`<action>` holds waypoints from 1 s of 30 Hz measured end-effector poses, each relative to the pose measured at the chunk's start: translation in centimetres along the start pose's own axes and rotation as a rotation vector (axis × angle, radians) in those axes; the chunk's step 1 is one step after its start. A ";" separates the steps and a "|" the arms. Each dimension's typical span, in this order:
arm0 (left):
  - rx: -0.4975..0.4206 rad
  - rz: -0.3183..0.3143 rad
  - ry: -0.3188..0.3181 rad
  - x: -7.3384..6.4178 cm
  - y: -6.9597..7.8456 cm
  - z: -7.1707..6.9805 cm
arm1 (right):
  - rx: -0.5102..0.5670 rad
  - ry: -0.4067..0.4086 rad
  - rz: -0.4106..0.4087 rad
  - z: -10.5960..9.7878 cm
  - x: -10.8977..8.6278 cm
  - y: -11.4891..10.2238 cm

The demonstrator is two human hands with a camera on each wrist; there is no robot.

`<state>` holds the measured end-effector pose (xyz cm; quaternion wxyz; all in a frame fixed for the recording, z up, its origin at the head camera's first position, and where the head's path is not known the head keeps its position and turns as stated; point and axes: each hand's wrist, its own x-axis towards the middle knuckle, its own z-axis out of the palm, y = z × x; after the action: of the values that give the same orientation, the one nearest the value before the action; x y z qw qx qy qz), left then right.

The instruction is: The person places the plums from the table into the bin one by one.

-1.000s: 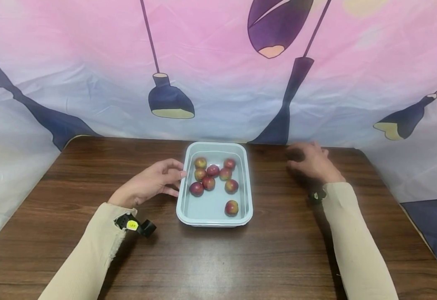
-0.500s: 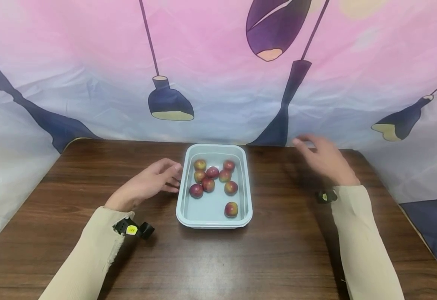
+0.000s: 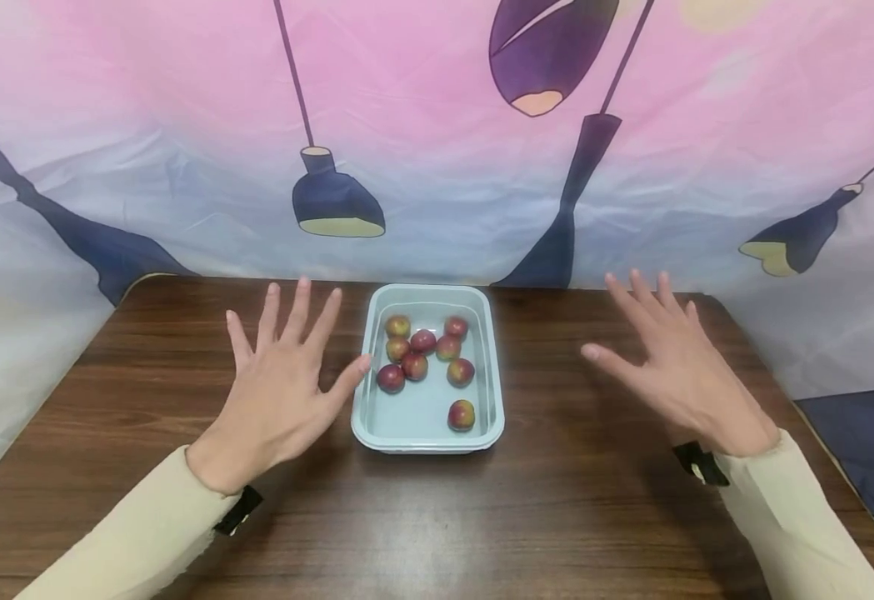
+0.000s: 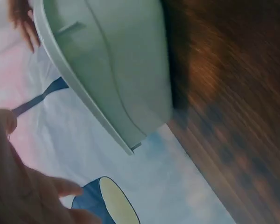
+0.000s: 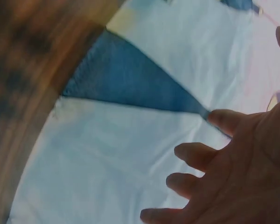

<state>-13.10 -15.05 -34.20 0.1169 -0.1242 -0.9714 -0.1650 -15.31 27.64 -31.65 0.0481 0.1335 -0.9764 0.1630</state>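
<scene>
A pale blue rectangular plastic tub stands in the middle of the table, holding several small red and yellow-green fruits that look like plums. Most of them cluster toward the far end, and one plum lies alone near the front right. My left hand is spread palm down on the tub's left, its thumb tip overlapping the rim in the head view. On the other side, my right hand is held spread in the air, well apart from the tub. Neither hand holds anything. The left wrist view shows the tub's outer wall close by.
The dark wood-grain table reaches back to a hanging cloth printed with lamp shapes in pink and blue. Both forearms wear cream sleeves with a dark device strapped at the wrist.
Both hands have spread their fingers wide. My left hand has let its curled fingers leave the tub's side; my right hand has lifted and drawn back to the right. The plums stay put.
</scene>
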 end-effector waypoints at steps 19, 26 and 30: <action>0.114 0.035 -0.066 -1.6 -0.7 0.9 | -0.053 0.012 0.034 2.7 -3.0 0.5; 0.124 0.028 -0.076 -1.7 -0.6 0.9 | -0.054 0.016 0.038 2.8 -3.4 0.3; 0.123 0.027 -0.078 -1.8 -0.5 1.0 | -0.053 0.013 0.042 2.9 -3.5 0.3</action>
<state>-11.69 -15.50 -35.72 0.0884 -0.1361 -0.9818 -0.0986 -12.22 27.84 -34.94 0.0546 0.1105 -0.9826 0.1389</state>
